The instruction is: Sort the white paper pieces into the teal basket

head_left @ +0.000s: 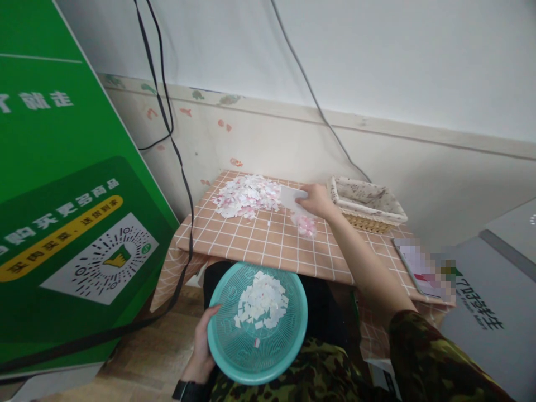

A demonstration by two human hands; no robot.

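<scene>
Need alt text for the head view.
A left hand holds a teal basket of white scraps; the right hand holds a white card over a checked tablecloth, between a larger scrap pile and a lined wicker basket.

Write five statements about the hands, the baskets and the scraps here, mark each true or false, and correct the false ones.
1. The left hand holds the teal basket at its edge. True.
2. The teal basket has nothing in it. False: pale scraps lie in it.
3. The right hand holds a flat white piece. True.
4. The large scrap pile lies on the checked tablecloth. True.
5. In the picture, the wicker basket stands left of that pile. False: it stands right.
</scene>
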